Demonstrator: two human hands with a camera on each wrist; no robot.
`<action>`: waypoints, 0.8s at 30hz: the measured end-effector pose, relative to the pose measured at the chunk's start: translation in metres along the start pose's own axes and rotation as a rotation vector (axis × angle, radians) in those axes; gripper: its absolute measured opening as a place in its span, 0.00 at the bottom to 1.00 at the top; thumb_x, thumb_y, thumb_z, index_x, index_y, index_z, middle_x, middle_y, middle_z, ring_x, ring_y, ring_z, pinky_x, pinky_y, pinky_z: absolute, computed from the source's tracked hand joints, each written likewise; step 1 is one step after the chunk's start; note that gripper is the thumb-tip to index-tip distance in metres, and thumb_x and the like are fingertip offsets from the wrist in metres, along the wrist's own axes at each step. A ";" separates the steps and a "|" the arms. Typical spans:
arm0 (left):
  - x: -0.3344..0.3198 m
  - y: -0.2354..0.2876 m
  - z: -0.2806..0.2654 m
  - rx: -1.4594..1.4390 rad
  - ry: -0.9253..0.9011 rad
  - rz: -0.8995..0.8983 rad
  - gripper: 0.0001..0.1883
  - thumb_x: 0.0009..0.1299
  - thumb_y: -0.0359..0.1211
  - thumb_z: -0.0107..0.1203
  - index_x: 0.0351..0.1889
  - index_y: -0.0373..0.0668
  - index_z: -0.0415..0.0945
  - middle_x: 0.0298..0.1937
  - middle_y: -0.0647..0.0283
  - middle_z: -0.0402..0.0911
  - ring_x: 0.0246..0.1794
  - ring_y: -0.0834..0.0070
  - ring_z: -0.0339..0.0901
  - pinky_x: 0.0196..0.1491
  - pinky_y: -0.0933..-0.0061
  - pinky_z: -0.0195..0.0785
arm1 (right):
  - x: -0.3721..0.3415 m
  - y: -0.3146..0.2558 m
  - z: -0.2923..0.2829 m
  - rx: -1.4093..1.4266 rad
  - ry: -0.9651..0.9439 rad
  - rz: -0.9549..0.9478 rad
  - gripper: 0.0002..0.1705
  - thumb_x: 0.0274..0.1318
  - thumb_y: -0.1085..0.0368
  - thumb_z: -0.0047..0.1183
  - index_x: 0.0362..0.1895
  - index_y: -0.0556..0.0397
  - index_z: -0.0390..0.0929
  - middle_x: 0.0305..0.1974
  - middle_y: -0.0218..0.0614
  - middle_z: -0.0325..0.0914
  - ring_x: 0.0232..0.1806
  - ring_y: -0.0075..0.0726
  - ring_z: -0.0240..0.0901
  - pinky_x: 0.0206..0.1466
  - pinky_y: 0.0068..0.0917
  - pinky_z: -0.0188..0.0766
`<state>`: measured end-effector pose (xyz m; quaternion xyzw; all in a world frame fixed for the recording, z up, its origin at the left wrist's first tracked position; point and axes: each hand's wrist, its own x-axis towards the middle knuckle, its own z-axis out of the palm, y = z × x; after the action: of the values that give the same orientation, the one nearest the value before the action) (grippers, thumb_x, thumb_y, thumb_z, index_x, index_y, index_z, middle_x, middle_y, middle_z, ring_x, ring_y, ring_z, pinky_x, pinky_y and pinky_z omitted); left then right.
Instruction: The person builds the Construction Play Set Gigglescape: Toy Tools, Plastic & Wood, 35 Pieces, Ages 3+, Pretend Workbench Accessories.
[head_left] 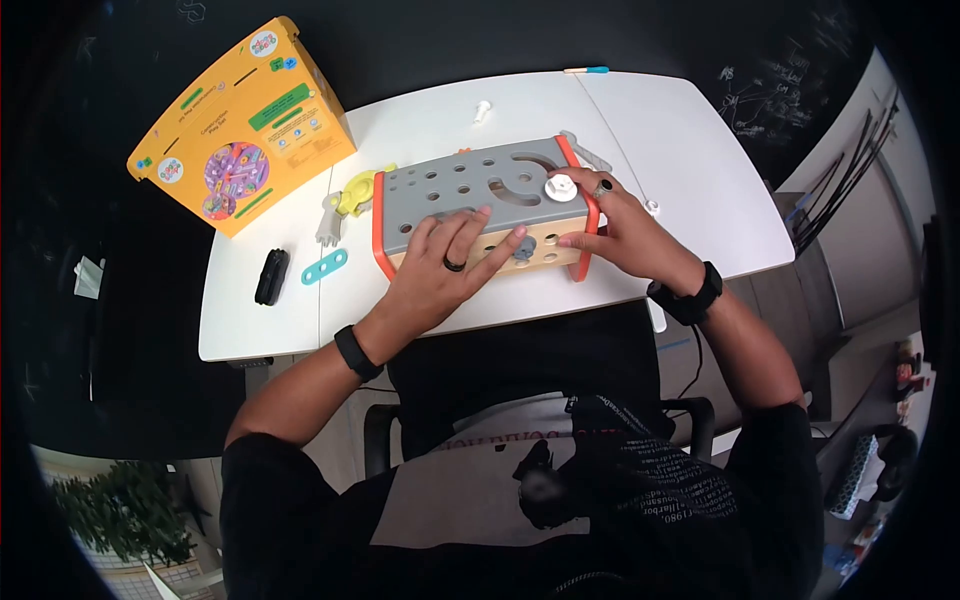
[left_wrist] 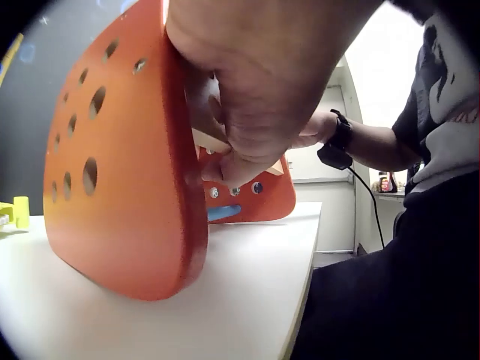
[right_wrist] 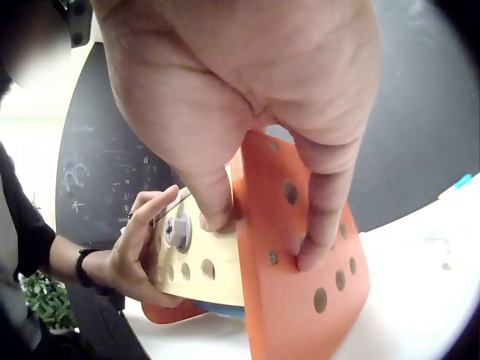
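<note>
The near edge of the smooth white surface [head_left: 695, 165] runs by the person's lap [head_left: 520, 375]. Close to it sits a grey, cream and orange toy box with holes [head_left: 446, 183]. The left hand [head_left: 432, 278] holds it, fingers spread; the right hand [head_left: 635, 228] pinches its right end. A flat blue strip [head_left: 316, 272] and a black case [head_left: 271, 277] lie left; the right has more room. Farther off are a big yellow carton [head_left: 225, 125] and a scribbled black wall [head_left: 450, 45].
</note>
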<state>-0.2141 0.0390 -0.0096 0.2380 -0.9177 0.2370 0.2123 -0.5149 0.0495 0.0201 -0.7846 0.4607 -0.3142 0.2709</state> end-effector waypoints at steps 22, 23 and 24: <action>0.030 0.005 -0.025 -0.120 -0.172 -0.397 0.38 0.72 0.60 0.58 0.77 0.55 0.69 0.74 0.49 0.70 0.75 0.44 0.64 0.74 0.38 0.49 | 0.026 -0.023 -0.024 -0.301 0.100 -0.214 0.13 0.64 0.71 0.61 0.52 0.53 0.87 0.41 0.46 0.84 0.42 0.49 0.82 0.48 0.43 0.79; 0.030 0.006 -0.024 -0.100 -0.183 -0.399 0.38 0.73 0.61 0.56 0.78 0.57 0.67 0.75 0.49 0.69 0.76 0.44 0.64 0.75 0.37 0.49 | 0.027 -0.023 -0.025 -0.302 0.100 -0.214 0.13 0.64 0.71 0.61 0.52 0.53 0.87 0.41 0.46 0.84 0.42 0.49 0.82 0.48 0.43 0.79; 0.030 0.007 -0.023 -0.081 -0.195 -0.402 0.39 0.73 0.62 0.55 0.79 0.59 0.66 0.76 0.49 0.68 0.77 0.43 0.63 0.75 0.36 0.48 | 0.026 -0.022 -0.027 -0.366 0.083 -0.214 0.12 0.64 0.69 0.62 0.51 0.55 0.87 0.40 0.46 0.84 0.41 0.49 0.82 0.48 0.43 0.79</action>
<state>-0.2352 0.0466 0.0215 0.4291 -0.8767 0.1287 0.1751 -0.5129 0.0320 0.0603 -0.8515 0.4350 -0.2842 0.0699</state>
